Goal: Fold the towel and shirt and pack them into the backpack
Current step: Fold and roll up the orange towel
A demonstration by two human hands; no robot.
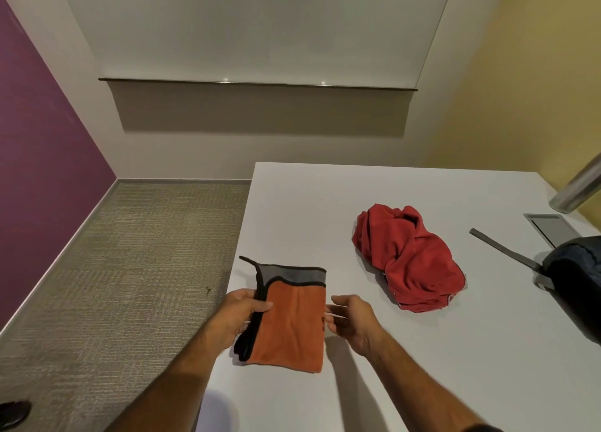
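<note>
Head view: one towel (289,324), one shirt (409,259), one backpack (575,278) and two hands are counted on one white surface (422,366). No brand, label or readable writing can be made out on any of them.

The towel, orange with a grey band and black edging, is folded into a small rectangle at the surface's left edge, well left of the shirt. Its left side is gripped by the left hand (239,314), thumb on top and fingers curled under the black edge. The right hand (349,317) is held just right of the towel with fingers loosely spread; whether the fingertips touch the towel's right edge cannot be told.

The shirt, red, is left crumpled in a heap near the middle of the surface. The backpack, dark, is seen right of the shirt, cut off by the frame edge, with one grey strap (502,247) laid out toward the shirt. One grey inset panel (548,228) and one metal pole (582,187) are seen beyond the backpack. Carpeted floor (123,269) is seen left of the towel, with a dark object (14,410) at the bottom-left corner.
</note>
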